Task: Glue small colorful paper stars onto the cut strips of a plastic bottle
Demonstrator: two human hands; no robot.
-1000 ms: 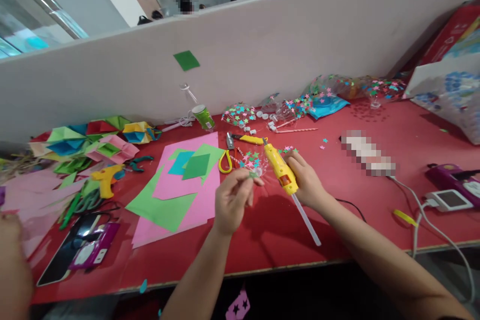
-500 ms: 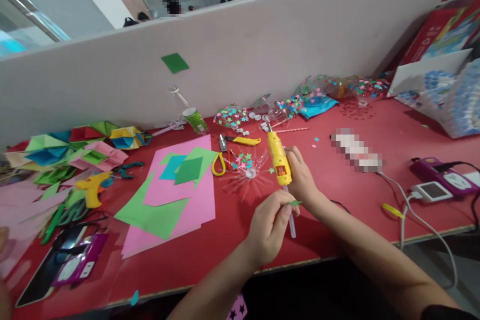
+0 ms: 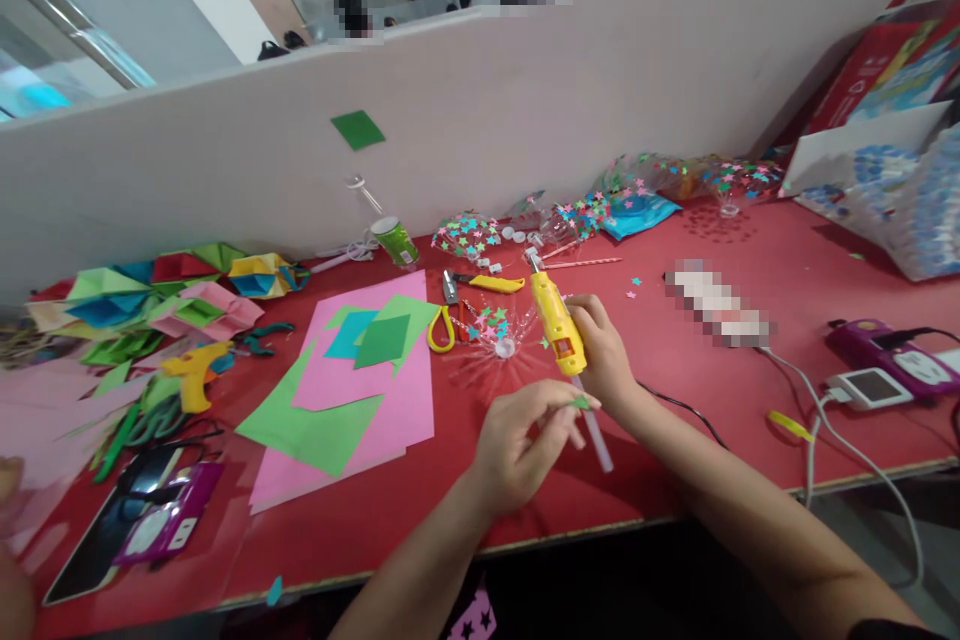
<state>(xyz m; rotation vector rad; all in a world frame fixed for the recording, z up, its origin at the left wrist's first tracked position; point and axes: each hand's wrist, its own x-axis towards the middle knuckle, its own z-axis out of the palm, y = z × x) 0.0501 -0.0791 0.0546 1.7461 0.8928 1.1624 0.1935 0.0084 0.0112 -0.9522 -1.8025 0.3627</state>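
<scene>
My right hand (image 3: 606, 352) is wrapped round the grip of a yellow hot glue gun (image 3: 556, 322). The gun's metal nozzle points away from me, and a pale glue stick (image 3: 598, 440) sticks out of its back end. Just in front, my left hand (image 3: 521, 445) pinches a small green paper star (image 3: 581, 402) at its fingertips, close beside the glue stick. Beyond both hands, a clear plastic piece with fanned strips (image 3: 505, 348) lies on the red table, several coloured stars on its strips.
Pink and green paper sheets (image 3: 315, 430) lie left, with a utility knife (image 3: 491, 284) and pliers (image 3: 450, 290) beyond. Star-covered plastic pieces (image 3: 465, 235) line the partition (image 3: 465, 110). A second yellow glue gun (image 3: 196, 370) and folded paper shapes (image 3: 112, 295) sit far left; cables (image 3: 814, 420) run right.
My left hand has shifted slightly left and its fingers have spread a little, the green star still at the tips. The glue gun has tilted slightly, its stick end swinging right.
</scene>
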